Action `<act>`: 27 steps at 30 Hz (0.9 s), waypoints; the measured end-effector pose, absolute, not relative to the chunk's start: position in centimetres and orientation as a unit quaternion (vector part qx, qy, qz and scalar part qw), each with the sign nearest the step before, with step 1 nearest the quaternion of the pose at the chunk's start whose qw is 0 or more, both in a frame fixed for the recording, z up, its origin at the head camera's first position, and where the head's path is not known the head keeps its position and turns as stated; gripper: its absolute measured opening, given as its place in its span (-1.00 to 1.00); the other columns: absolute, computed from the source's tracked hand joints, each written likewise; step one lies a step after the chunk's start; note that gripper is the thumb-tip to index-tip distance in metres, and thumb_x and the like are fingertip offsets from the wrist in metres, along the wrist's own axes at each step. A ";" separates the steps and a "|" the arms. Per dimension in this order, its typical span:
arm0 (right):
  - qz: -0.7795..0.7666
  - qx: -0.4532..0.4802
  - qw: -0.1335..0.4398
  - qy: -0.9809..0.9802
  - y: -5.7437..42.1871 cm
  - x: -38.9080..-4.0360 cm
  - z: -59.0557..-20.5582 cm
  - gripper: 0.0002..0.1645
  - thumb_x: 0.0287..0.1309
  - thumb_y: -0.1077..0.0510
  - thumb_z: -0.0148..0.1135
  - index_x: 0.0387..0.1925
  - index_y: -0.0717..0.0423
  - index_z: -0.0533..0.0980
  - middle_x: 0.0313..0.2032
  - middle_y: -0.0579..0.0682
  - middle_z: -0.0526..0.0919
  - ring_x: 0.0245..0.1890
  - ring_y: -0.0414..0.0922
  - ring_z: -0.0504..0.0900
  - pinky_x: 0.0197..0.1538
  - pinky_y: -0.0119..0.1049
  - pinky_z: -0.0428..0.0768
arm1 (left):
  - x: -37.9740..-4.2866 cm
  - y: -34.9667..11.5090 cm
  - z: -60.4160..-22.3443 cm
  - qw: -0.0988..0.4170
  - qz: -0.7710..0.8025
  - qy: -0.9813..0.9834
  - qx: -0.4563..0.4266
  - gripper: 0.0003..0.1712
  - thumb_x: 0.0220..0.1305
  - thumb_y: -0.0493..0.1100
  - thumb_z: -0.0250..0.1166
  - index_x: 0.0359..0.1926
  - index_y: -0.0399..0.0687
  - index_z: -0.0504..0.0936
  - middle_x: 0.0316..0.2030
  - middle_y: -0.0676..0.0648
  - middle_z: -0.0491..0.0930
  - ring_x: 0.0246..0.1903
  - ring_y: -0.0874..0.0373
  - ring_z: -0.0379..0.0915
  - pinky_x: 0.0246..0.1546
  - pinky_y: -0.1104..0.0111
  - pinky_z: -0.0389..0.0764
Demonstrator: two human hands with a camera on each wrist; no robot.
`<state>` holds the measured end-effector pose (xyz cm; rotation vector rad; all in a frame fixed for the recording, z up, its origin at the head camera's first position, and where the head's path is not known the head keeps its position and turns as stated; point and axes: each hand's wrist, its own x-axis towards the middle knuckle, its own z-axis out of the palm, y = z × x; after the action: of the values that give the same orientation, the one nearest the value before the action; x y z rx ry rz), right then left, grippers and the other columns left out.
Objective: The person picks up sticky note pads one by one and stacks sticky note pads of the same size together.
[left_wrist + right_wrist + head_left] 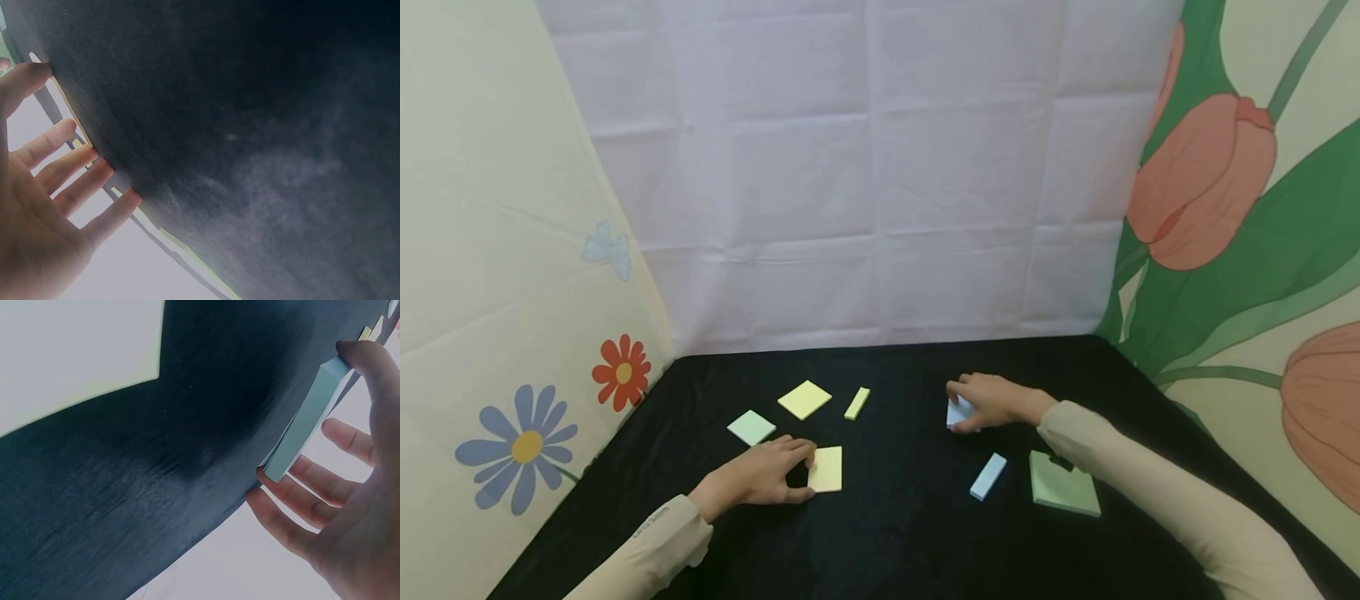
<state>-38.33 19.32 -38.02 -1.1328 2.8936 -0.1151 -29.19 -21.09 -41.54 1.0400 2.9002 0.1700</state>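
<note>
Blue pad (307, 422) in right grip (994, 402)

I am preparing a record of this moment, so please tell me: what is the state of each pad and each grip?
Left grip: curled at the near yellow pad
Near yellow pad: flat, held at its edges
Right grip: holding the wide blue pad
Wide blue pad: held; lifted or not, unclear
Narrow blue pad: lying loose
Large green pad: flat, untouched
Small green pad: flat
Far yellow pad: flat
Narrow yellow pad: lying loose
</note>
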 end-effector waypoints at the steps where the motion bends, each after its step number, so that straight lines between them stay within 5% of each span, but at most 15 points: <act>1: -0.036 -0.366 0.015 0.930 19.2 -38.2 -38.0 -0.52 0.11 -0.25 0.38 -0.15 -0.06 0.46 -0.30 -0.11 0.46 -0.36 -0.17 0.42 -0.28 -0.18 0.46 | -29.2 -21.1 -41.6 0.028 0.055 0.939 0.337 -0.60 0.24 0.26 0.30 -0.10 0.16 0.48 0.04 0.09 0.50 -0.18 0.21 0.32 -0.15 0.23 0.44; 27: -0.006 -0.415 0.009 0.910 16.1 -37.0 -37.4 -0.53 0.11 -0.27 0.37 -0.15 -0.10 0.45 -0.27 -0.12 0.46 -0.31 -0.17 0.43 -0.24 -0.19 0.46 | -29.4 -21.2 -41.6 0.027 0.053 0.939 0.338 -0.61 0.23 0.26 0.30 -0.13 0.16 0.48 0.02 0.09 0.49 -0.18 0.20 0.32 -0.16 0.23 0.43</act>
<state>-37.00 16.08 -37.44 -1.2967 2.8415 -0.0199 -29.39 -21.22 -41.60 1.0430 2.9009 0.1645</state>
